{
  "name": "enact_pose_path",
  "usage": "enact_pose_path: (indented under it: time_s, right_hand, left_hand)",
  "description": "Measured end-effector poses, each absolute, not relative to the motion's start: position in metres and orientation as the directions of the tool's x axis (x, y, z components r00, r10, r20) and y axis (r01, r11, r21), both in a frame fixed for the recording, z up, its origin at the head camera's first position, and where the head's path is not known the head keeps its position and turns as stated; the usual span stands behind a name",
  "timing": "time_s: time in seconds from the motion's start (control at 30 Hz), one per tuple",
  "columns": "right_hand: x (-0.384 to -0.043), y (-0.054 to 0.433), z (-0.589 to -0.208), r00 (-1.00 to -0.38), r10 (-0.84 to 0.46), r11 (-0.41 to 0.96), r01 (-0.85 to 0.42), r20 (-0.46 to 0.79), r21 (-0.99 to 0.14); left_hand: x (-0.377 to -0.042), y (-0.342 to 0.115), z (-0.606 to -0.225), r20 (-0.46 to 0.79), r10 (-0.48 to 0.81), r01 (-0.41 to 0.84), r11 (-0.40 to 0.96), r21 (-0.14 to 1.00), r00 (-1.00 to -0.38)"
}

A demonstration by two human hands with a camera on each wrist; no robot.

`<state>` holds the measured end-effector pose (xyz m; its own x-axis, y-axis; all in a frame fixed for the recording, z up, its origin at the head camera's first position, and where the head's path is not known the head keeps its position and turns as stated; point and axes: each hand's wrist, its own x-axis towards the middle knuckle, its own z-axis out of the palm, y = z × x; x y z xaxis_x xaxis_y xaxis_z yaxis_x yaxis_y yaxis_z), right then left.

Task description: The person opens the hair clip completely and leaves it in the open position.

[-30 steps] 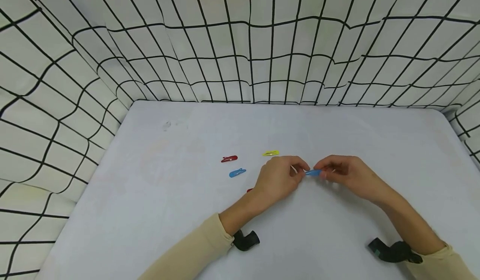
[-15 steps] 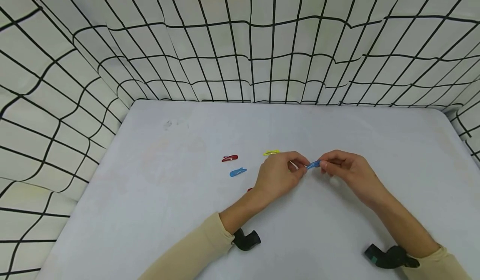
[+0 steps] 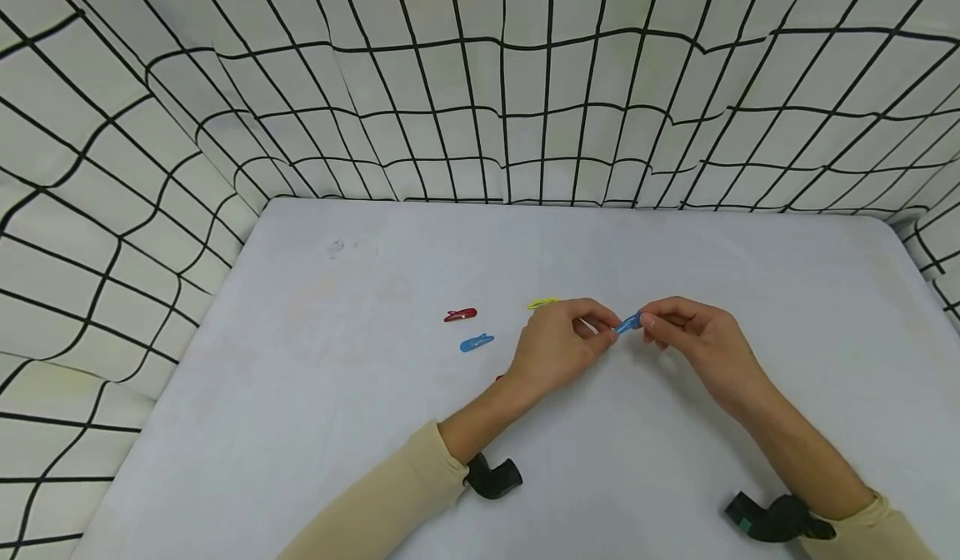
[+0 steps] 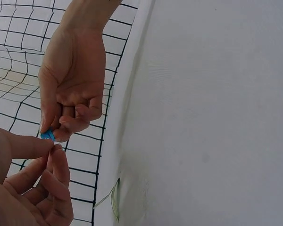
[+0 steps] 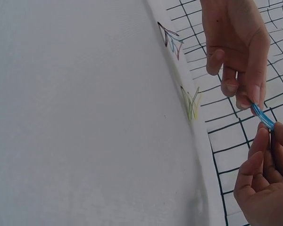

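A blue snap hair clip (image 3: 628,323) is held between the two hands, tilted with its right end higher. My left hand (image 3: 558,345) pinches its lower left end between thumb and fingertips. The upper right end is pinched by my right hand (image 3: 701,347). In the right wrist view the blue clip (image 5: 262,117) spans the fingertips of both hands and looks slightly curved. Only a small part of it shows in the left wrist view, the rest being hidden by fingers. Beyond the left hand lies a yellow snap clip (image 3: 542,302), partly covered by that hand.
On the white table (image 3: 337,427), left of the hands, lie a red clip (image 3: 461,315) and another blue clip (image 3: 477,342). A bit of red (image 3: 499,377) peeks out behind the left wrist. A white wall with a black grid (image 3: 480,77) rises behind the table.
The right hand has risen slightly and moved away from the body, tilting the blue hair clip from nearly level to slanted. The left hand has shifted only a little the same way.
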<state>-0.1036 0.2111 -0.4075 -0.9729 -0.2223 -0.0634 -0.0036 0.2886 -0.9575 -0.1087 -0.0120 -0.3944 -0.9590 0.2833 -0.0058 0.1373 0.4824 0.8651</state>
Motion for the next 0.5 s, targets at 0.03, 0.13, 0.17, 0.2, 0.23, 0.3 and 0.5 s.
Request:
enact_pose_path:
  time_s: [0.03, 0.13, 0.17, 0.2, 0.23, 0.3, 0.5]
  right_hand:
    - [-0.1035, 0.2107, -0.4071, -0.974, -0.218, 0.289, -0.002, -0.064, -0.957]
    - [-0.1025, 0.2099, -0.4057, -0.975, -0.209, 0.288, 0.008, -0.071, -0.958]
    - [-0.1023, 0.2097, -0.4052, -0.976, -0.208, 0.287, 0.007, -0.069, -0.958]
    - [-0.102, 0.2095, -0.4047, -0.976, -0.207, 0.287, 0.006, -0.069, -0.958]
    - [-0.1017, 0.2094, -0.4042, -0.976, -0.206, 0.284, 0.005, -0.067, -0.959]
    - [-0.1014, 0.2089, -0.4034, -0.977, -0.204, 0.282, 0.002, -0.062, -0.959]
    - [-0.1009, 0.2073, -0.4031, -0.979, -0.194, 0.255, 0.01, -0.062, -0.967]
  left_hand:
    - [-0.1091, -0.0121, -0.3949, -0.003, 0.285, 0.137, 0.472, 0.871, -0.959]
    - [-0.1106, -0.0121, -0.3967, 0.006, 0.287, 0.14, 0.448, 0.883, -0.958]
    - [-0.1109, -0.012, -0.3969, 0.008, 0.287, 0.141, 0.446, 0.884, -0.958]
    - [-0.1112, -0.012, -0.3969, 0.008, 0.286, 0.141, 0.445, 0.884, -0.958]
    - [-0.1115, -0.012, -0.3969, 0.01, 0.287, 0.142, 0.445, 0.884, -0.958]
    - [-0.1117, -0.012, -0.3961, 0.01, 0.287, 0.141, 0.438, 0.888, -0.958]
    - [-0.1113, -0.0121, -0.3946, -0.001, 0.291, 0.126, 0.415, 0.901, -0.957]
